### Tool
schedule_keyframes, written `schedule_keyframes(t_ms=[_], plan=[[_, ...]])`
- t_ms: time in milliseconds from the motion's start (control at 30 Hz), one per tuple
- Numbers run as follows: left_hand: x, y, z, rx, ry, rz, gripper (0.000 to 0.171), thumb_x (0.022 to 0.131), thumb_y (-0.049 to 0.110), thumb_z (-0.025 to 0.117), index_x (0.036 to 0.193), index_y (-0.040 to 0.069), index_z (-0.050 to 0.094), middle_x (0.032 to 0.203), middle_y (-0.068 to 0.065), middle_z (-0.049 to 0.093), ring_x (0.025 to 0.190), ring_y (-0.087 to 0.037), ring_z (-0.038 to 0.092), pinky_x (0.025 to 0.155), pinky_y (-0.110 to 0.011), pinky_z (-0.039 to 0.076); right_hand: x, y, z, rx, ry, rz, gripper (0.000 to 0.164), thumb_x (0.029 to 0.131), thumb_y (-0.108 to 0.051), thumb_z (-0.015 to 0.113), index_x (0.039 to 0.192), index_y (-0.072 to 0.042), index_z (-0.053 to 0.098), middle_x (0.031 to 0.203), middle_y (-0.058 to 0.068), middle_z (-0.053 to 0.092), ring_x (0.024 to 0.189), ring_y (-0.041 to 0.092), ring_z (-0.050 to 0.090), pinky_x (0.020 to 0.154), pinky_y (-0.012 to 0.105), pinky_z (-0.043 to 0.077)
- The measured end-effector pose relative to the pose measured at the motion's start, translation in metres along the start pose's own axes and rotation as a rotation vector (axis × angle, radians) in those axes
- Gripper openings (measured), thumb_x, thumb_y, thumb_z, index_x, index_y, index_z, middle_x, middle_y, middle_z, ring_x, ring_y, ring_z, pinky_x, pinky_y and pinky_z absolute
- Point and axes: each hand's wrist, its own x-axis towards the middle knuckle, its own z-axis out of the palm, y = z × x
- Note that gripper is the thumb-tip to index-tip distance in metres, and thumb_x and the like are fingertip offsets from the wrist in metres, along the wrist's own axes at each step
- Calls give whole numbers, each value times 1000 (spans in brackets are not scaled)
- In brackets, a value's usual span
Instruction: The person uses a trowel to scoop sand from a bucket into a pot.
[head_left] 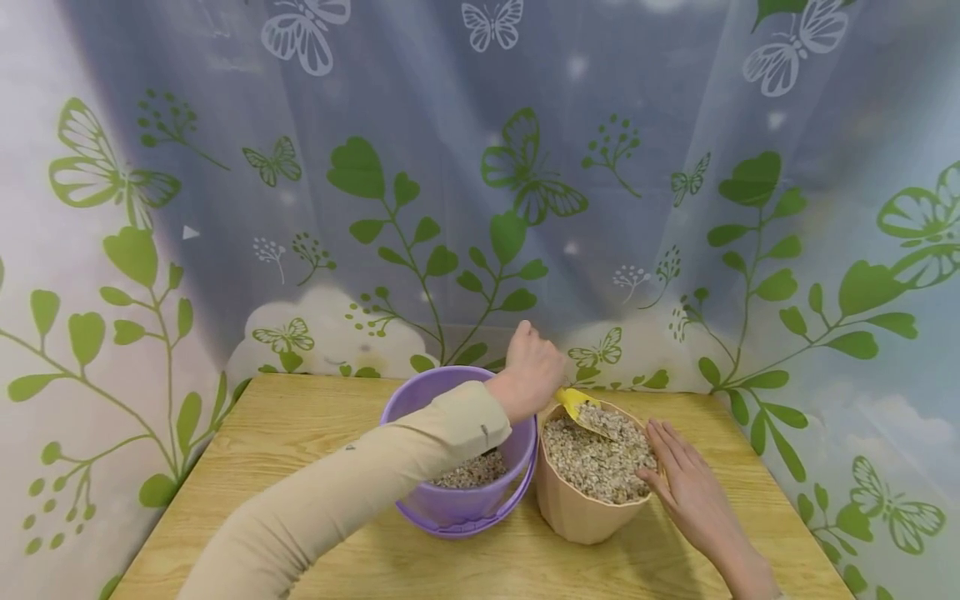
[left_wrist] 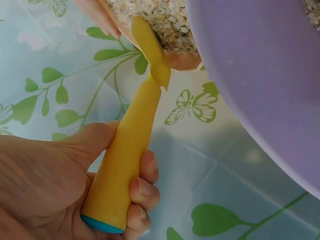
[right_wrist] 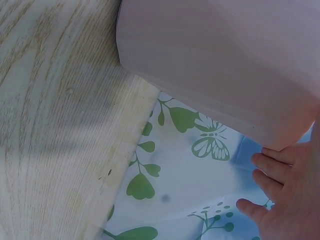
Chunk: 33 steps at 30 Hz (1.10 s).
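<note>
My left hand [head_left: 532,371] grips the handle of a small yellow trowel [left_wrist: 125,160] with a teal end. In the head view the trowel's blade lies over the gravel in a peach pot [head_left: 573,508], with gravel on it. That pot is filled with gravel close to its rim. With fingers extended, my right hand [head_left: 690,483] rests against the pot's right rim; the right wrist view shows the hand [right_wrist: 290,187] beside the pot's wall [right_wrist: 215,65]. Left of the pot stands a purple bucket [head_left: 420,504] with some gravel at its bottom, partly hidden by my left forearm.
Both containers stand side by side, nearly touching, on a wood-grain table [head_left: 300,433]. A curtain [head_left: 450,250] printed with butterflies and leaves hangs behind the table's back edge and along its sides. The bucket's purple handle [head_left: 480,527] hangs down at its front.
</note>
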Motion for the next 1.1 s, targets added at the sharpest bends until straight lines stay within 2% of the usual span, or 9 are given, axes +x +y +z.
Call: schedule_keyframes(t_ms=[133,367,533,667,900,1033,1100], plan=[[-2,-4,-4,27,-38,-6,35,102,19,58,69,21,46,67,8,41,68,-11,35,73,-31,20,0,0,0,-4,9,-8,66,105,-36,54,156,0,32,158,25,36,144,44,33,124,35,7],[-7,-9,-9,62,-50,-28,28,103,22,56,75,23,56,71,9,47,71,-11,39,74,-32,22,0,-1,1,-4,4,-2,66,105,-37,54,155,1,33,158,25,35,144,45,33,123,44,15],[-14,-11,-13,104,-56,-24,28,104,24,54,76,23,55,71,9,44,70,-11,37,74,-31,22,0,-1,1,-1,11,-7,66,105,-36,54,155,2,33,157,26,35,144,45,33,124,32,5],[-22,-12,-19,136,-63,-9,27,103,24,56,77,23,54,70,9,42,69,-11,34,75,-31,21,0,-1,0,2,12,-8,66,105,-36,54,155,2,33,157,26,35,144,45,33,124,30,2],[-37,-18,-26,174,-23,-6,27,102,23,57,75,23,57,69,9,45,70,-11,34,75,-32,22,1,-2,-1,3,7,-18,65,105,-36,53,154,3,34,157,27,35,143,46,33,124,35,6],[-44,-26,-25,157,16,-26,23,101,23,60,78,23,62,72,9,50,75,-13,37,79,-32,26,1,-2,-2,-3,8,-23,65,105,-36,54,153,4,35,156,27,36,143,45,33,124,34,3],[-48,-33,-22,130,41,-36,21,100,22,61,80,24,65,75,9,52,77,-14,37,80,-32,27,1,-3,-2,-13,8,-20,66,105,-37,54,153,4,36,156,27,36,143,45,34,125,40,8]])
